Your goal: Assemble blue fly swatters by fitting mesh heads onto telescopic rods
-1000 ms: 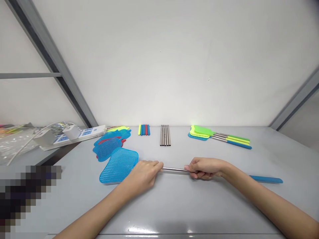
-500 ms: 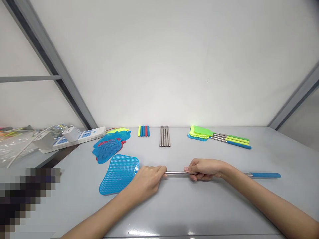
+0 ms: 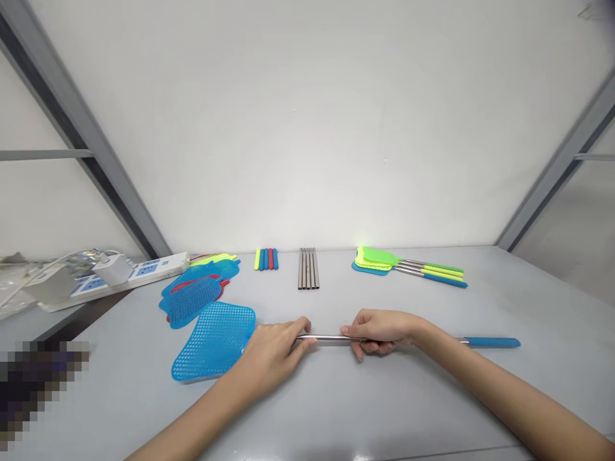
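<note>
Pinching the slim silvery metal rod (image 3: 327, 337) between thumb and fingers, my right hand (image 3: 382, 328) grips it between one blue plastic mesh swatter head (image 3: 214, 342) and one long blue handle (image 3: 492, 342), in front of me at the grey table (image 3: 394, 410). My left hand (image 3: 271, 352) covers the neck, thumb and forefinger apart; whether its other fingers grip, I can't tell. A slack left hold could let the head twist; sideways force might bend the rod. Beyond: three stacked swatters with green, yellow and blue handles (image 3: 410, 266), apparently five silvery metal tubes (image 3: 308, 269), five short yellow, blue and red grips (image 3: 266, 259), and overlapping blue, red and yellow mesh heads (image 3: 195, 301), too tangled to count.
</note>
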`<state>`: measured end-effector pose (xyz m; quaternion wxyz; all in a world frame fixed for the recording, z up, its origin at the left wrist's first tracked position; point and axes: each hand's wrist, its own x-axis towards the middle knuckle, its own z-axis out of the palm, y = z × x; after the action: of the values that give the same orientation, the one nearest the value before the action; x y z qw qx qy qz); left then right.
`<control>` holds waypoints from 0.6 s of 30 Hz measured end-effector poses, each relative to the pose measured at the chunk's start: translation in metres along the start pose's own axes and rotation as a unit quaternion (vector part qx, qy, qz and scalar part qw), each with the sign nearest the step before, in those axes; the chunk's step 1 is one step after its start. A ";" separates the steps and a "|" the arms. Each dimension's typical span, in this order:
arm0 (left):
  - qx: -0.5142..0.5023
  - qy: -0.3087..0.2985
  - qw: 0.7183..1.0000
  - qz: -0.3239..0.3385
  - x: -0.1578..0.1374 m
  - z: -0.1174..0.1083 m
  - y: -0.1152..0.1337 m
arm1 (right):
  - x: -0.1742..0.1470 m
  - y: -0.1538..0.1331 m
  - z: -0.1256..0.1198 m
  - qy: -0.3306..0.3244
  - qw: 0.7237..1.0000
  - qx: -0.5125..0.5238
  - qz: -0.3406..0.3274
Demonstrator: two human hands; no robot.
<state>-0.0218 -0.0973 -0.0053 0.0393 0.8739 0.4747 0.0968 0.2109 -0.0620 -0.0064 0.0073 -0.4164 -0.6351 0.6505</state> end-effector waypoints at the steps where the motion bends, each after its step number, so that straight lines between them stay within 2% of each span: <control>1: -0.005 0.001 1.000 -0.002 0.000 0.000 0.000 | 0.000 0.001 0.000 0.000 1.000 -0.003 -0.004; 12: -0.088 -0.007 0.996 0.003 -0.002 -0.002 0.003 | -0.001 -0.001 0.002 0.016 0.996 -0.066 -0.049; 18: -0.105 0.046 0.993 0.018 0.001 -0.004 -0.005 | -0.001 -0.001 -0.004 0.019 0.997 -0.039 -0.056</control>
<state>-0.0262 -0.0937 -0.0016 0.1074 0.8682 0.4470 0.1870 0.2134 -0.0590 -0.0043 0.0392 -0.3927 -0.6822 0.6155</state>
